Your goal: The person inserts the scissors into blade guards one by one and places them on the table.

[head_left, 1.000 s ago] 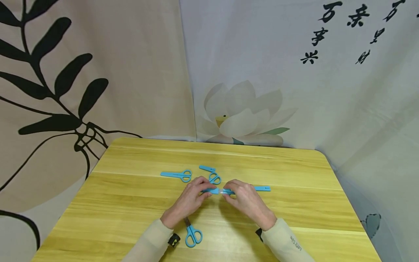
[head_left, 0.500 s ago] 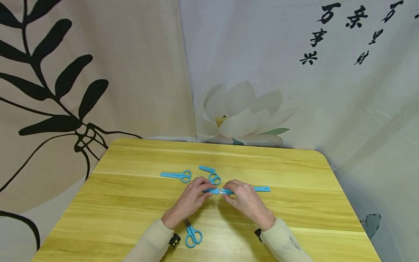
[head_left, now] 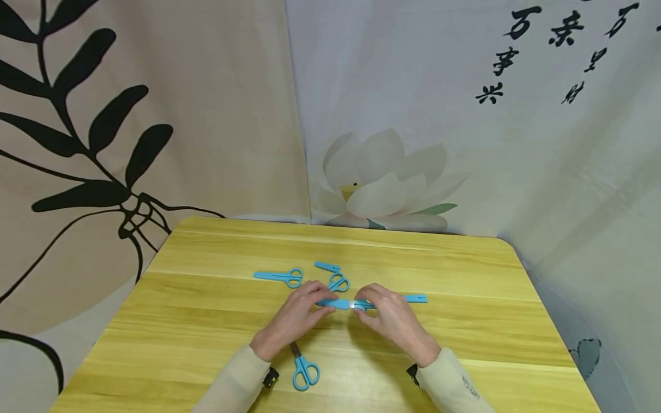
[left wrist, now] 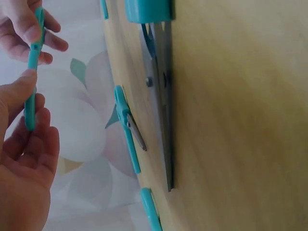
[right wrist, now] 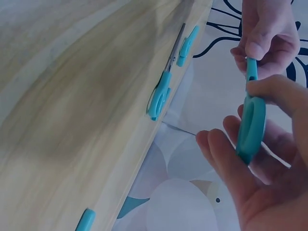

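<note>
In the head view my left hand [head_left: 299, 312] pinches a blue blade cover [head_left: 338, 304] between thumb and fingers. My right hand [head_left: 393, 318] grips the blue handles of a pair of scissors [head_left: 364, 305], pointed left in line with the cover. A short silver stretch of blade shows between cover and handles; the rest of the blade is hidden. From the left wrist, the cover [left wrist: 30, 108] and the scissors [left wrist: 37, 33] form one line between both hands. The right wrist view shows the handle loops [right wrist: 252, 127] within the right hand's thumb and fingers.
Covered scissors [head_left: 279, 277] lie at left on the wooden table [head_left: 465, 355]. Behind the hands are another pair of scissors [head_left: 338, 282] and a loose cover [head_left: 327, 267]. One more cover [head_left: 416, 298] lies right; bare-bladed scissors [head_left: 306, 371] lie near the left forearm.
Both hands have shifted slightly, the right one a little to the right. More of the cover and of the silver blade shows between them now. The things on the table have stayed put.
</note>
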The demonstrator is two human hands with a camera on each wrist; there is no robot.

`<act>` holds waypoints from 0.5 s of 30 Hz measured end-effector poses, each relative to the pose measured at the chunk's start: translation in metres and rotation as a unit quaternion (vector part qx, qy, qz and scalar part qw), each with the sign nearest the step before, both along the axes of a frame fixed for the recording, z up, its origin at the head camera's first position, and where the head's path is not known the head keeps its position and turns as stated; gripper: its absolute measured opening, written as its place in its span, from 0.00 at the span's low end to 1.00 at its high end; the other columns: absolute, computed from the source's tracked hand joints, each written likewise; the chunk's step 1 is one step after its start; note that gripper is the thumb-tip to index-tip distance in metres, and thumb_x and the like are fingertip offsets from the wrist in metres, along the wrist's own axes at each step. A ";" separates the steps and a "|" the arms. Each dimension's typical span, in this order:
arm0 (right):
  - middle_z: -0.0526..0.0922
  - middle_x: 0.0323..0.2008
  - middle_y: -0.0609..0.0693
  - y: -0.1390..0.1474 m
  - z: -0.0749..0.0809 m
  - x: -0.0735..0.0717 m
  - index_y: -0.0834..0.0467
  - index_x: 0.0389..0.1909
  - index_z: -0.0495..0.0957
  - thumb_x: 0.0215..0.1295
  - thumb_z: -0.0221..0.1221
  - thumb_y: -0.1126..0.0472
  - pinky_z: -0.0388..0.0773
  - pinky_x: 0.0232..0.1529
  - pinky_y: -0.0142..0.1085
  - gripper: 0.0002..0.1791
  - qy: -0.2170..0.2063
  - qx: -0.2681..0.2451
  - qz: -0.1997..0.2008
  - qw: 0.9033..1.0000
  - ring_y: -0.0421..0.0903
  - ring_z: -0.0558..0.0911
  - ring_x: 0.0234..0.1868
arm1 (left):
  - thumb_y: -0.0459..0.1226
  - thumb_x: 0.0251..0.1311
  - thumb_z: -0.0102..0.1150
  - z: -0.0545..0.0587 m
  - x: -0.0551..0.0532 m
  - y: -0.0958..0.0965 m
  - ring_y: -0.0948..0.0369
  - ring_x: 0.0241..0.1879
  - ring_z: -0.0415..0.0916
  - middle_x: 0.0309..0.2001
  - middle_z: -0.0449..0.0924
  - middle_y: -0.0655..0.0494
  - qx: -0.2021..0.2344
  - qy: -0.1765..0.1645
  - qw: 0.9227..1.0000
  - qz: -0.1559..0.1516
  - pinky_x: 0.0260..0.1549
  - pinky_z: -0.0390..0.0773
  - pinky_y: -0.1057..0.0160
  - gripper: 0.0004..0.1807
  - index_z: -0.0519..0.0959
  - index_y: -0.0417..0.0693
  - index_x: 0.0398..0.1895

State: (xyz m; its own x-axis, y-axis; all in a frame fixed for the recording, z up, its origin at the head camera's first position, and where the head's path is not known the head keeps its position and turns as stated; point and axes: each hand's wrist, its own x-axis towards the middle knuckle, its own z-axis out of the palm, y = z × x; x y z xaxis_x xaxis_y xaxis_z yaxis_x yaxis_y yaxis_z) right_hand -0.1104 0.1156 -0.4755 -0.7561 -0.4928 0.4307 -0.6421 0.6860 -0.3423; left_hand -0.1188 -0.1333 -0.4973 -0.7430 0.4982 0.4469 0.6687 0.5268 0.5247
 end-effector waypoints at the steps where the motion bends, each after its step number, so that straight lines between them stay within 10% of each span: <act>1: 0.87 0.44 0.49 0.001 0.000 0.000 0.57 0.41 0.86 0.56 0.77 0.62 0.86 0.37 0.37 0.13 -0.005 -0.003 0.001 1.000 0.46 0.88 0.39 | 0.36 0.61 0.73 -0.001 0.000 0.000 0.62 0.45 0.77 0.45 0.81 0.61 0.003 0.005 1.000 -0.001 0.41 0.81 0.64 0.12 0.88 0.50 0.48; 15: 0.88 0.43 0.50 0.001 -0.003 -0.001 0.58 0.40 0.85 0.56 0.76 0.65 0.87 0.38 0.38 0.12 -0.014 -0.024 0.008 1.000 0.47 0.89 0.41 | 0.34 0.62 0.71 -0.006 -0.003 0.002 0.64 0.39 0.73 0.41 0.80 0.61 0.018 0.042 0.999 -0.003 0.36 0.77 0.66 0.10 0.88 0.48 0.47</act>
State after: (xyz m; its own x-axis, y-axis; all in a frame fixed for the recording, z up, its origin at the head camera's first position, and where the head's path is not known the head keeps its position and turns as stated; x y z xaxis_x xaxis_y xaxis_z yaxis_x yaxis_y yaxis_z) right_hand -0.1117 0.1171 -0.4780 -0.7601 -0.4850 0.4324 -0.6430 0.6577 -0.3925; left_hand -0.1214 -0.1317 -0.5038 -0.6991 0.4859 0.5246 0.7144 0.5045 0.4848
